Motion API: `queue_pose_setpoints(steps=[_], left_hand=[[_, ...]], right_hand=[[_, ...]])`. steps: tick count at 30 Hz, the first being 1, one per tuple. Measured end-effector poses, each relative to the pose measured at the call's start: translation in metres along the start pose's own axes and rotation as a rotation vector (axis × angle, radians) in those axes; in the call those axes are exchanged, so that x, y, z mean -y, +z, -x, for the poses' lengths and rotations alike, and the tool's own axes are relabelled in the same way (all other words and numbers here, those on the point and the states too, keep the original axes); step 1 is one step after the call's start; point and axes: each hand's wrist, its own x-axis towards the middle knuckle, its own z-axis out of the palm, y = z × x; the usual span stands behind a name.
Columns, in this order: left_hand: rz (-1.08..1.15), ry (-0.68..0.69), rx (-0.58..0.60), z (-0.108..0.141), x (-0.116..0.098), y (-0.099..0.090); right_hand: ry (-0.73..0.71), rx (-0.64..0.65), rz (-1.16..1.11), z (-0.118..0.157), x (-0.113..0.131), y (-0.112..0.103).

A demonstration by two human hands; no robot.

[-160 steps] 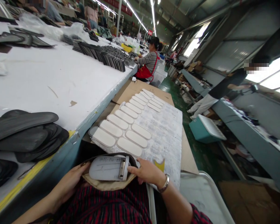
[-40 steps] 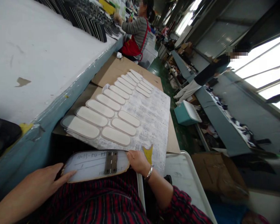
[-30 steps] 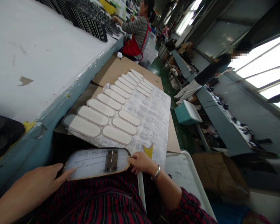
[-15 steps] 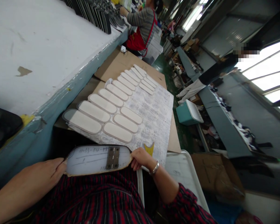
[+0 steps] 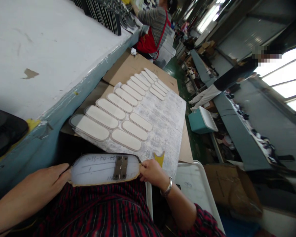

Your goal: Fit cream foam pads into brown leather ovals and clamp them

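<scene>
Close to my body I hold a long oval white plate (image 5: 96,169) with a dark metal hinge (image 5: 120,168), pencil lines and handwritten figures on its face. My left hand (image 5: 56,176) is closed on its left end, and my right hand (image 5: 151,172) pinches the right end. A brownish edging runs along the plate's rim. Just beyond it, a whitish, smeared board (image 5: 167,121) carries two rows of flat oval pieces (image 5: 127,140), cream with grey-brown borders. A yellow notched piece (image 5: 159,158) lies on the board near my right hand.
On the left stands a white-topped table (image 5: 51,65) with a blue side. Brown cardboard (image 5: 123,67) lies under the board. A white tray (image 5: 194,184) is at right, beside a cardboard box (image 5: 233,187). A co-worker in a red apron (image 5: 148,41) is at the table's far end; another person stands right.
Both hands keep their hold on the hinged plate, which stays nearly in place. The surroundings have shifted slightly rightward in view, and my right wrist and forearm sit a little lower.
</scene>
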Motion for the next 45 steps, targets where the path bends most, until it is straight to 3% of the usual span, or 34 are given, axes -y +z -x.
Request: queue_pose_setpoints(steps=[5, 11, 16, 20, 25, 29, 33, 39, 45], left_hand=[[0.262, -0.092, 0.199, 0.013, -0.02, -0.019], [0.408, -0.112, 0.268, 0.009, -0.029, -0.033], [0.392, -0.137, 0.262, 0.008, -0.035, -0.034], [0.315, -0.136, 0.185, 0.011, -0.034, -0.025], [0.298, -0.192, 0.091, 0.019, -0.038, -0.02], [0.071, -0.091, -0.013, 0.022, -0.047, -0.025], [-0.079, 0.0, 0.013, 0.02, -0.048, -0.026], [0.02, -0.018, 0.072, 0.009, -0.037, -0.03], [0.015, 0.005, 0.101, -0.004, -0.038, -0.036]], right_hand=[[-0.019, -0.049, 0.06, 0.0, 0.002, 0.006], [-0.116, -0.097, 0.198, 0.001, 0.002, 0.0], [-0.149, -0.133, 0.266, 0.008, 0.008, -0.002], [-0.131, -0.154, 0.26, 0.01, 0.005, 0.0], [-0.09, -0.063, 0.056, 0.003, -0.004, 0.006], [-0.026, -0.001, -0.102, -0.003, -0.008, 0.01], [-0.023, -0.043, -0.042, 0.0, -0.008, 0.011], [-0.088, -0.133, 0.14, 0.007, 0.003, 0.003], [-0.09, -0.067, 0.121, 0.001, 0.002, -0.005]])
